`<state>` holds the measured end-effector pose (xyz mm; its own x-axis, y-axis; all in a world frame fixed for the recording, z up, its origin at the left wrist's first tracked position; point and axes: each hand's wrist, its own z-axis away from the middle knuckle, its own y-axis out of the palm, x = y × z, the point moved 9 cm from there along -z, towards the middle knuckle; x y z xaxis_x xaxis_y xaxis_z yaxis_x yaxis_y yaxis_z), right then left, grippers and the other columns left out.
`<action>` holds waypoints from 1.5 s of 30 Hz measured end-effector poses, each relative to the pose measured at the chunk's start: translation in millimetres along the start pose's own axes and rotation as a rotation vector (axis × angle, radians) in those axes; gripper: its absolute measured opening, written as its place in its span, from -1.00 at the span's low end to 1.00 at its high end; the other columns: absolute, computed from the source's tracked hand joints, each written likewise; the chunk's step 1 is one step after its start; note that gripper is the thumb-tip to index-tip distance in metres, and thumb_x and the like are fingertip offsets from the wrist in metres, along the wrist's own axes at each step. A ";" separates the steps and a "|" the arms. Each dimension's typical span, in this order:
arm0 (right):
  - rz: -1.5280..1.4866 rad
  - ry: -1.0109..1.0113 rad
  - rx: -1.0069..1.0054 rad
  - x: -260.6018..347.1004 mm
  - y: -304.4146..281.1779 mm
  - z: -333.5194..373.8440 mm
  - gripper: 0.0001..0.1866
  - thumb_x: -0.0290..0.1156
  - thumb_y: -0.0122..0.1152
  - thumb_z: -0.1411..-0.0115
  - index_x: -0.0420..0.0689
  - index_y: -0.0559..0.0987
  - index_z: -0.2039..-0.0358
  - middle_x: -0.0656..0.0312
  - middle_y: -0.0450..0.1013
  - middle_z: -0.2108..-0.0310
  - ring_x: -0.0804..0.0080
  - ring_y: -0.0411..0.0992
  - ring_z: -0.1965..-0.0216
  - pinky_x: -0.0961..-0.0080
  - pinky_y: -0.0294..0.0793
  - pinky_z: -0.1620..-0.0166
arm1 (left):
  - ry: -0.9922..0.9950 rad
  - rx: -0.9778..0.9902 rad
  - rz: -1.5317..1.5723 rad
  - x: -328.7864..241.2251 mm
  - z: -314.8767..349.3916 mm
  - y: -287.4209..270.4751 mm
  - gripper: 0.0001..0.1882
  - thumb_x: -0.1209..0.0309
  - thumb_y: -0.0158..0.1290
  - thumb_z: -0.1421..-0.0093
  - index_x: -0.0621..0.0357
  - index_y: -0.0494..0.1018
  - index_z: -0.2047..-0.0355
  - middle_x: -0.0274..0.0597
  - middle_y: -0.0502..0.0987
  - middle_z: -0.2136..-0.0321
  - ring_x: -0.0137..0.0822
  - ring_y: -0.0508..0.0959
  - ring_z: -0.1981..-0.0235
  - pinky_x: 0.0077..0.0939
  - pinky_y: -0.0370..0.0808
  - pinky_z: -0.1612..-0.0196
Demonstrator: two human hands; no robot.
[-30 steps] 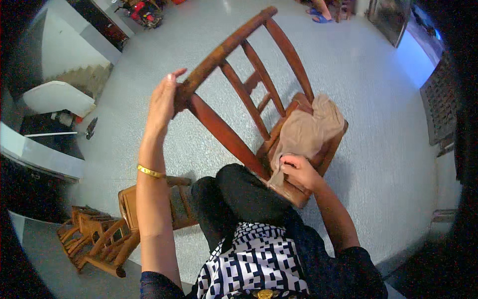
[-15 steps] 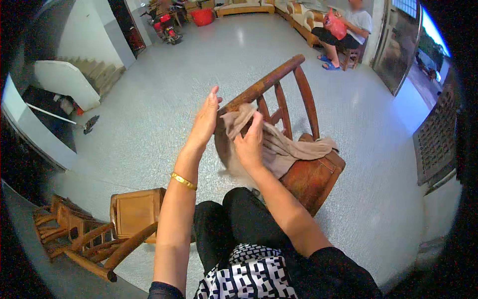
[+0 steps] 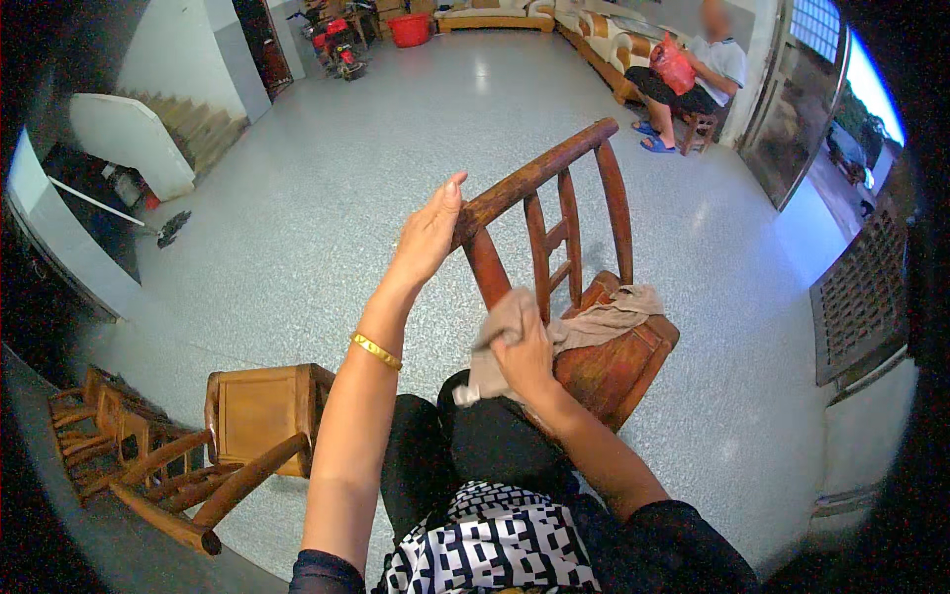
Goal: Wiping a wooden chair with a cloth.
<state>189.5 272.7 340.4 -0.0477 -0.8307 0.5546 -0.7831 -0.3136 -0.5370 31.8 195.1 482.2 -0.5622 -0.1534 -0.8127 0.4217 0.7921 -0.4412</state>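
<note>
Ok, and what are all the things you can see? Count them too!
Chair: 1, reddish-brown, centre
Cloth: 1, beige, partly across the chair's seat
Other chairs: at least 2, brown, lower left
Mop: 1, dark head, left
Stairs: 1 flight, greyish, left
Motorbike: 1, red, top left
Tub: 1, red, top
Sofas: count unclear, cream and brown, top
Seated person: 1, white top, top right
Bag: 1, red, person's lap
Sandals: 2, blue, person's feet
Door: 1, dark, right
Bracelet: 1, gold, left forearm
Left hand: 1, bare, at the chair's top rail
Right hand: 1, bare, gripping the cloth
</note>
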 end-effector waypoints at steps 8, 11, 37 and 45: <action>-0.278 -0.132 -0.053 36.7 -14.3 -39.1 -0.62 -0.44 -0.04 -0.08 -0.33 0.32 0.08 -0.28 0.33 0.22 -0.24 0.29 0.18 0.05 0.27 0.14 | -0.012 0.052 0.043 0.2 2.2 -1.9 -0.37 -0.11 -0.50 -0.29 -0.02 0.22 -0.16 -0.05 0.44 0.07 -0.22 0.39 0.01 -0.37 0.22 -0.11; -0.176 -0.041 0.053 52.0 0.0 -107.5 -0.66 -0.47 -0.12 -0.11 -0.32 0.33 0.09 -0.27 0.35 0.20 -0.20 0.30 0.15 0.06 0.28 0.14 | -0.022 0.093 0.017 3.9 0.1 4.7 -0.35 -0.13 -0.52 -0.28 -0.02 0.19 -0.18 -0.04 0.42 0.03 -0.20 0.37 -0.02 -0.36 0.21 -0.12; -0.619 1.018 0.409 -191.4 70.4 185.4 -0.71 -0.21 -0.11 -0.20 -0.15 0.46 0.44 0.28 0.34 0.55 0.30 0.36 0.52 0.40 0.37 0.39 | 0.185 -0.123 -0.071 -1.5 0.9 -9.5 -0.40 -0.02 -0.33 -0.29 0.24 0.31 -0.04 0.08 0.39 0.01 -0.06 0.36 -0.07 -0.36 0.25 -0.10; -0.508 0.756 0.126 -133.9 -21.6 84.3 -0.69 -0.31 -0.06 -0.17 -0.25 0.44 0.18 0.18 0.46 0.31 0.28 0.46 0.33 0.37 0.44 0.24 | 0.162 -0.122 -0.134 -8.7 9.5 -7.3 -0.57 0.16 -0.21 -0.25 0.19 0.39 0.04 0.08 0.48 0.13 -0.04 0.46 0.04 -0.34 0.34 0.00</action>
<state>265.0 352.0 224.1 -0.1439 -0.0711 0.9870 -0.7496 -0.6434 -0.1556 40.4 185.0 488.9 -0.7181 -0.1733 -0.6740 0.2521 0.8379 -0.4841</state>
